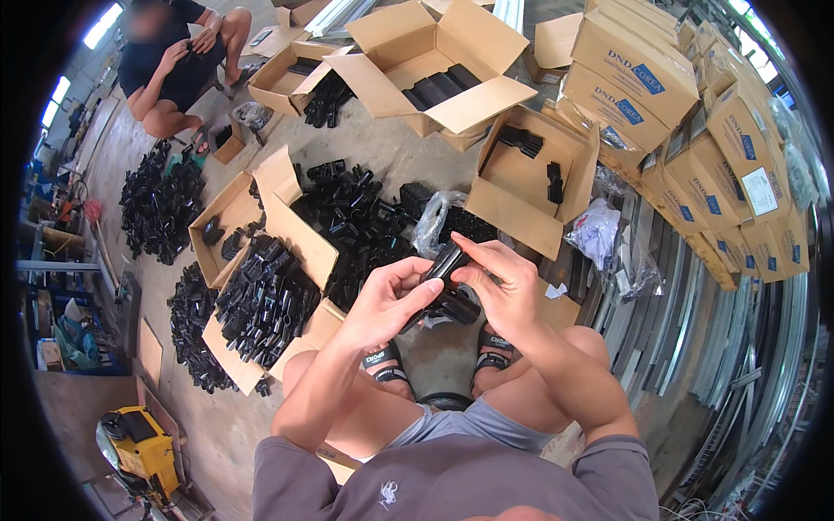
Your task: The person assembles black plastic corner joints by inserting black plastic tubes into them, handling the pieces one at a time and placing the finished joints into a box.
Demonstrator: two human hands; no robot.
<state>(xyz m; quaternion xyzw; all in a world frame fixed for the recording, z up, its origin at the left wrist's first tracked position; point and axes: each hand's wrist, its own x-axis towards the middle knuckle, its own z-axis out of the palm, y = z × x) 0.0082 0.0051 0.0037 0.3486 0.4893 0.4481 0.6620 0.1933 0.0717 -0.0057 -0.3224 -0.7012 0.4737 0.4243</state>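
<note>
Above my knees, both hands hold a glossy black plastic part point(446, 260), tilted up to the right. My left hand point(388, 301) has its thumb and fingers closed round the lower end. The upper end is pinched by my right hand point(501, 280). More black plastic point(457, 306) shows just below the hands; whether it belongs to the held part I cannot tell. Left of my hands, an open carton point(300, 233) is heaped with similar black parts point(265, 300). A loose pile of them point(347, 217) lies on the floor beyond my left hand.
Open cartons point(404, 52) with rows of black parts stand ahead; another carton point(512, 195) is at right. Stacked closed boxes point(634, 69) and long metal profiles point(686, 321) line the right side. A person point(169, 65) squats at far left. A yellow machine point(149, 443) stands lower left.
</note>
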